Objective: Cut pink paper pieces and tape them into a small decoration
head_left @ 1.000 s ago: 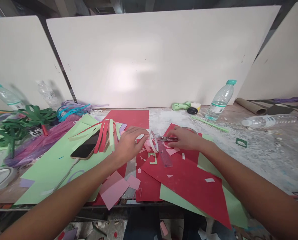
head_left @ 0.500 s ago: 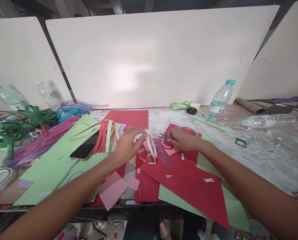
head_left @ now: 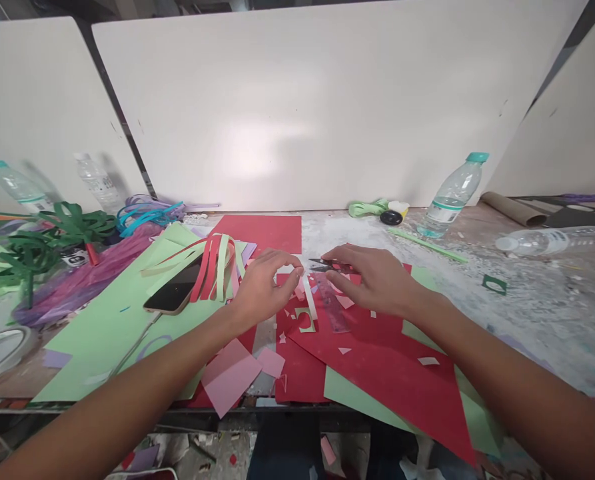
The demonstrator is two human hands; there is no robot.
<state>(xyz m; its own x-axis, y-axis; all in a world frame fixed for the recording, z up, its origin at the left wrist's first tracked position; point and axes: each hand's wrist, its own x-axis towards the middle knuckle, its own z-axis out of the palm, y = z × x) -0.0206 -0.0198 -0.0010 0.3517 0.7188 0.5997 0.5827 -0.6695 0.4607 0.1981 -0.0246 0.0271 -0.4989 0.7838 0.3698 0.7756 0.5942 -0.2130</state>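
White tape ring (head_left: pixel 309 298), seen edge-on, pinched between thumb and forefinger of left hand (head_left: pixel 263 283), hanging over paper scraps, just left of translucent pink ruler (head_left: pixel 334 308). Opposite, scissors (head_left: pixel 330 265) gripped in right hand (head_left: pixel 377 280), blades slightly parted, pointing left above red paper sheet (head_left: pixel 387 353).

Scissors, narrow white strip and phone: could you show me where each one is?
Scissors (head_left: pixel 322 261), head view: on the upper blade.
Narrow white strip (head_left: pixel 309 298), head view: on the middle of its visible length.
Phone (head_left: pixel 175 288), head view: on the dark screen.
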